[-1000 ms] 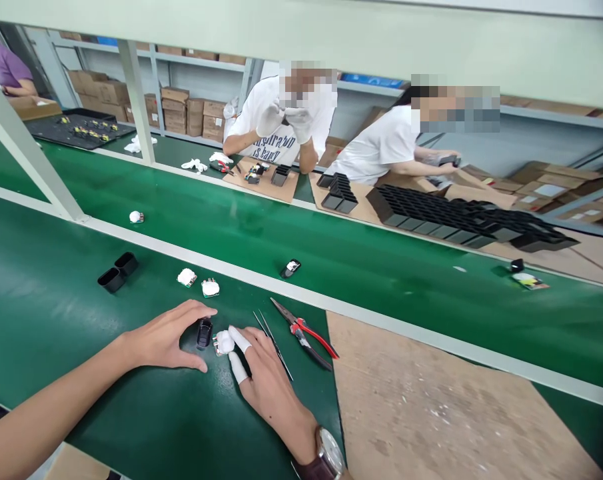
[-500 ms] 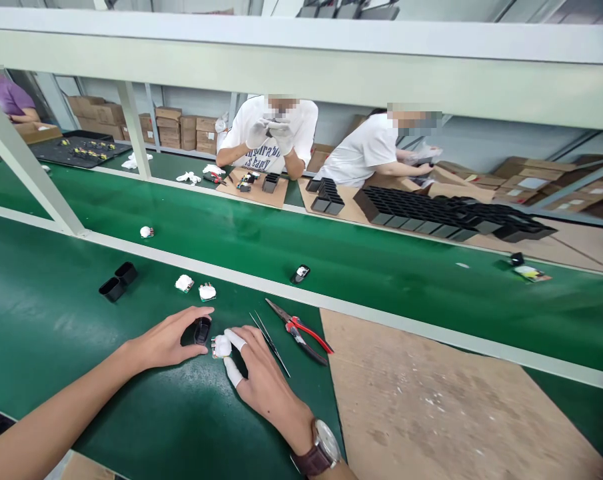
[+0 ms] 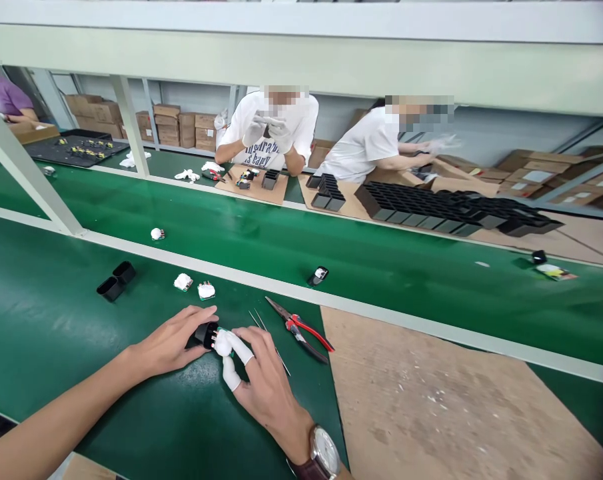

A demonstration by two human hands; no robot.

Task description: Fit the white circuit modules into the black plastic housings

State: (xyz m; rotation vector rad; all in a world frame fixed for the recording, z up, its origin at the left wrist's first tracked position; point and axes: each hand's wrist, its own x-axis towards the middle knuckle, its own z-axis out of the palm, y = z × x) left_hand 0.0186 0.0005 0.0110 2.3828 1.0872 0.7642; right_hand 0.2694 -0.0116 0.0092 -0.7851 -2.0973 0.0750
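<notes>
My left hand (image 3: 174,343) grips a small black plastic case (image 3: 204,335), its opening turned toward the right. Between the covered thumb and forefinger of my right hand (image 3: 261,373) is a small circuit board with a white blob (image 3: 223,342). White finger cots cover those two fingertips. The board's near end is at the mouth of the case; how far inside it reaches I cannot tell. Behind my hands lie two similar boards, a left one (image 3: 183,282) and a right one (image 3: 206,291). Tweezers (image 3: 261,321), partly hidden by my right hand, lie beside red-and-black pliers (image 3: 301,330).
Two empty black cases (image 3: 117,280) stand at the left. Stained cardboard (image 3: 446,393) covers the right of the bench. Beyond a pale rail, a green belt (image 3: 251,243) carries a board and a filled case (image 3: 318,275). Across it, co-workers sit behind rows of black cases (image 3: 431,208).
The board and the case have come together, with the case tilted toward the board. Items on the green belt have shifted to the right.
</notes>
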